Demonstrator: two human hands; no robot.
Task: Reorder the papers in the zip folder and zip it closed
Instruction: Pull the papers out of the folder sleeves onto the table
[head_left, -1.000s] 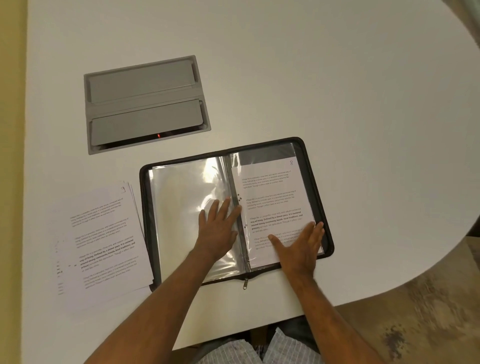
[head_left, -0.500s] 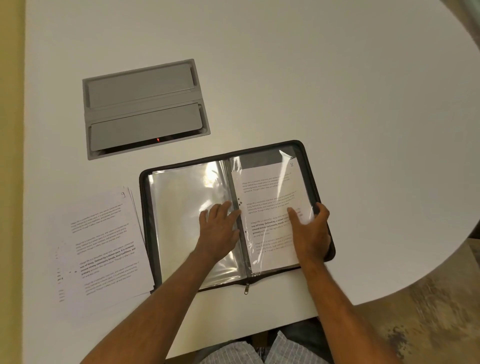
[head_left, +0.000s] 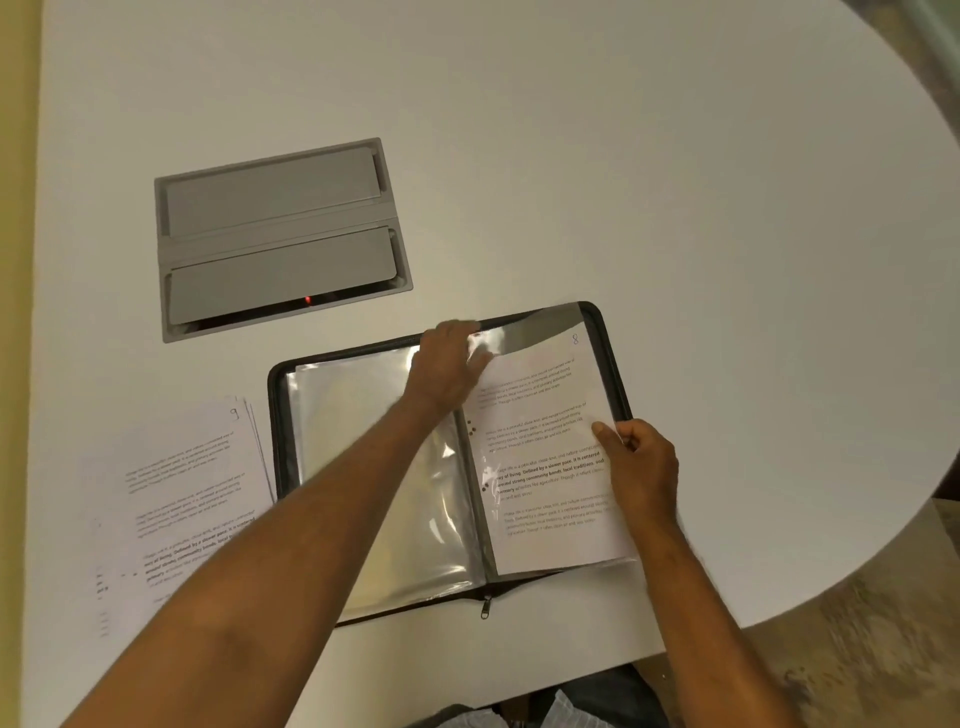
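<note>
A black zip folder (head_left: 608, 332) lies open on the white table, with clear plastic sleeves on both sides. The right sleeve holds a printed sheet (head_left: 545, 467) marked 8. My left hand (head_left: 449, 364) reaches over the spine to the top of that sleeve, fingers pinching at its upper edge. My right hand (head_left: 641, 467) grips the sleeve's right edge, thumb on top. The left sleeve (head_left: 353, 415) looks empty. The zipper pull (head_left: 485, 608) hangs at the folder's near edge. A stack of loose printed papers (head_left: 187, 499), top sheet marked 9, lies left of the folder.
A grey recessed cable box (head_left: 280, 234) with a small red light sits in the table behind the folder. The table's rounded edge (head_left: 883, 561) curves along the right, with floor beyond. My lap shows below the near edge.
My left hand left the lower spine and moved up to the top of the right sleeve. My right hand slid from flat on the page to gripping its right edge.
</note>
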